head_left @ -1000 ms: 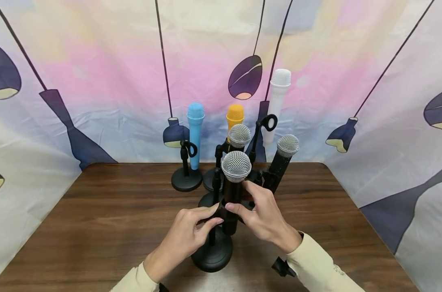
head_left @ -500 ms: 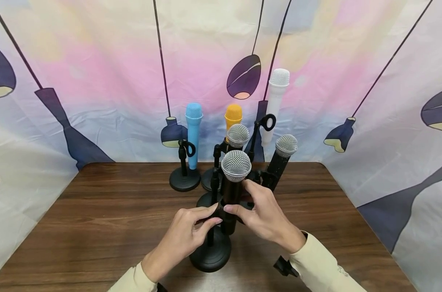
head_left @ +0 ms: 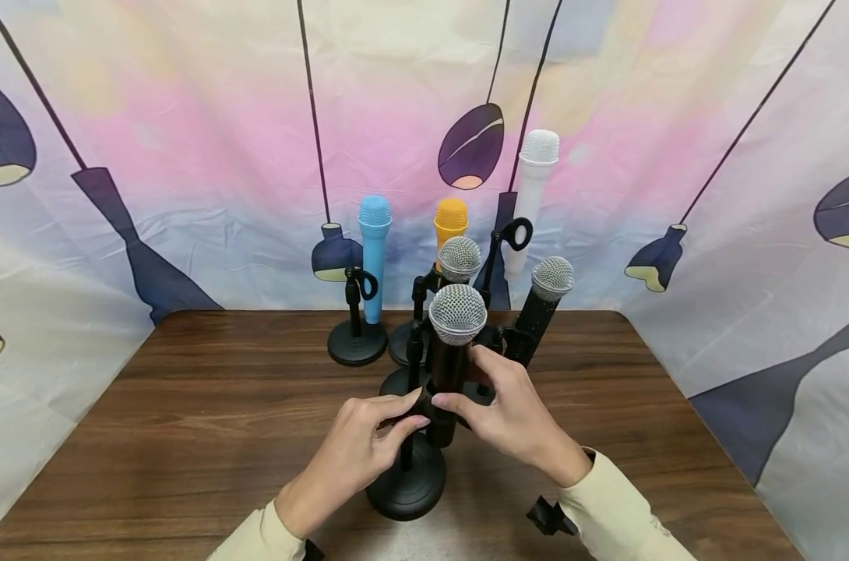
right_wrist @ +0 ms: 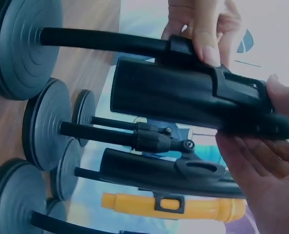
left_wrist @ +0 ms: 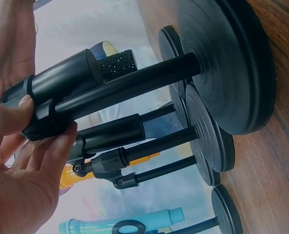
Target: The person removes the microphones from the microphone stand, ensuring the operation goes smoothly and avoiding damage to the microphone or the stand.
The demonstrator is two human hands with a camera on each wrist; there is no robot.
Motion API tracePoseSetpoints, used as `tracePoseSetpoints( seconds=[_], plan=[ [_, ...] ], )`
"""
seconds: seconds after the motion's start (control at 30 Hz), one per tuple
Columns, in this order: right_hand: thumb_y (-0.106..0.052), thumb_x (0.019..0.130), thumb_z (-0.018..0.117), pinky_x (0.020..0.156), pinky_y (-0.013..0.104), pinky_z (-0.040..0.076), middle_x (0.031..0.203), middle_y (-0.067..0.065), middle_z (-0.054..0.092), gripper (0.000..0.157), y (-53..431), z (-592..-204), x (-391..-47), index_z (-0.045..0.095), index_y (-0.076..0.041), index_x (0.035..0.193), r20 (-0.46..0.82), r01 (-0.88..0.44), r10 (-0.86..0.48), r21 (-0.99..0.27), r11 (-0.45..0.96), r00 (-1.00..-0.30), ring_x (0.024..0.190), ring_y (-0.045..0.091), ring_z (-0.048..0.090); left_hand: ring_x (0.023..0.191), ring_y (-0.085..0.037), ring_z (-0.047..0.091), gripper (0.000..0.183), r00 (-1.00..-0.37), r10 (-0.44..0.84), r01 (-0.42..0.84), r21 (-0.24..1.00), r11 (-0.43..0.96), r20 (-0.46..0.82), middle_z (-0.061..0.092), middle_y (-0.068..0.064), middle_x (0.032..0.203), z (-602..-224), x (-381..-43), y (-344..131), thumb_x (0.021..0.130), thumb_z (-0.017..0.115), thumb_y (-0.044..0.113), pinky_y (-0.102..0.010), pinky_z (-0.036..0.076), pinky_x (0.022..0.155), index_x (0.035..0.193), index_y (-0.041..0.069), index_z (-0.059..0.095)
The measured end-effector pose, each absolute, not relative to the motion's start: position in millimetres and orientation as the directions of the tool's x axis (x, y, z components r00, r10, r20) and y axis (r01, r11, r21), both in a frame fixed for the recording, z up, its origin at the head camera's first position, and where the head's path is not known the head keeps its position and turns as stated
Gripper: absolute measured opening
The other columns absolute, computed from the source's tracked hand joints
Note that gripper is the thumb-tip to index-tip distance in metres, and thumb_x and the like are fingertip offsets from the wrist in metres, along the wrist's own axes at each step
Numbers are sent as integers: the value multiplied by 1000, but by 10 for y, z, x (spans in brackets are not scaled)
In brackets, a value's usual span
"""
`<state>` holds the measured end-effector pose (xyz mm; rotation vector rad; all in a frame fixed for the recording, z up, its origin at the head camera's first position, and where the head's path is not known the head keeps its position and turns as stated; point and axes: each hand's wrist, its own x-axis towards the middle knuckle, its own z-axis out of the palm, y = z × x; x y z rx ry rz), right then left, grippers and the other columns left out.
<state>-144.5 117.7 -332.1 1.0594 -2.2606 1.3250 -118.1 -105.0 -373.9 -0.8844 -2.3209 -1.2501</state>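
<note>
In the head view, a black microphone (head_left: 447,370) with a silver mesh head stands almost upright against a black desktop stand (head_left: 406,485). My right hand (head_left: 519,417) grips its body between thumb and fingers. From the other side, my left hand (head_left: 350,452) pinches the black joint (left_wrist: 44,122) at the top of the stand's pole, as the left wrist view shows. A holder ring (right_wrist: 220,80) wraps the microphone in the right wrist view, partly covered by the fingers. The microphone's bottom end hangs free above the round base.
Behind stand a blue microphone (head_left: 375,257), a yellow one (head_left: 451,218), a white one (head_left: 530,202) and two more black ones, one of them tilted (head_left: 544,304), all on stands. A small black piece (head_left: 551,516) shows beside the right sleeve. A patterned cloth (head_left: 221,117) hangs behind the table.
The held microphone's head has shifted slightly up and to the right. Both hands keep almost the same place and hold.
</note>
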Motion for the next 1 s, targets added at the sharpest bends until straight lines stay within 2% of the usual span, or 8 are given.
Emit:
tracePoseSetpoints(
  seconds=[0.13, 0.23, 0.33, 0.47, 0.53, 0.77, 0.93, 1.0],
  plan=[
    [-14, 89, 81, 79, 32, 57, 104, -1, 71, 32, 1152, -3335, -1441, 65, -8, 116, 649, -773, -421, -516, 368, -633, 96, 12, 69, 89, -8, 71, 38, -749, 361, 662, 635, 397, 555, 74, -6, 116, -3732, -1178, -1054, 94, 74, 14, -22, 56, 70, 131, 4, 68],
    [-14, 91, 78, 77, 33, 56, 103, 0, 70, 31, 1140, -3324, -1447, 63, -7, 117, 671, -789, -420, -477, 386, -611, 94, 12, 69, 84, -8, 71, 38, -753, 359, 658, 643, 392, 551, 74, -7, 115, -3727, -1180, -1056, 95, 73, 14, -22, 56, 67, 131, 4, 68],
    [-15, 92, 77, 80, 32, 57, 106, 0, 69, 33, 1147, -3301, -1450, 61, -7, 121, 643, -775, -432, -515, 367, -632, 96, 12, 68, 81, -6, 70, 38, -752, 354, 659, 640, 394, 556, 74, -7, 114, -3724, -1184, -1054, 94, 74, 14, -21, 55, 65, 130, 4, 68],
    [-14, 89, 81, 86, 32, 57, 113, 1, 67, 42, 1169, -3286, -1450, 60, -8, 125, 581, -736, -461, -601, 313, -670, 104, 14, 67, 89, -7, 70, 38, -745, 352, 667, 629, 399, 566, 74, -6, 116, -3729, -1186, -1049, 93, 75, 12, -21, 56, 69, 129, 5, 70],
    [-15, 88, 82, 86, 33, 57, 113, 0, 67, 43, 1174, -3285, -1447, 60, -9, 124, 573, -731, -464, -604, 318, -675, 105, 14, 67, 91, -7, 70, 38, -746, 353, 666, 630, 399, 565, 74, -6, 116, -3733, -1183, -1048, 93, 75, 12, -21, 56, 70, 129, 5, 70],
    [-19, 90, 80, 77, 34, 55, 103, -2, 69, 33, 1148, -3304, -1441, 63, -9, 117, 647, -783, -448, -452, 426, -617, 93, 10, 66, 82, -6, 70, 38, -758, 347, 652, 648, 395, 552, 74, -7, 115, -3745, -1176, -1057, 93, 74, 12, -22, 55, 65, 130, 4, 69],
    [-16, 90, 79, 74, 32, 55, 99, 0, 69, 33, 1135, -3324, -1439, 62, -6, 116, 686, -805, -439, -401, 437, -580, 89, 11, 67, 86, -6, 70, 38, -751, 353, 660, 640, 393, 558, 73, -7, 117, -3744, -1178, -1057, 93, 74, 12, -21, 55, 67, 130, 5, 69],
    [-16, 91, 78, 74, 32, 55, 100, 1, 70, 35, 1133, -3330, -1441, 61, -4, 119, 692, -810, -440, -392, 437, -572, 89, 11, 67, 82, -6, 70, 38, -748, 355, 663, 639, 389, 561, 74, -7, 116, -3742, -1177, -1058, 93, 74, 11, -21, 55, 65, 131, 5, 69]
  ],
)
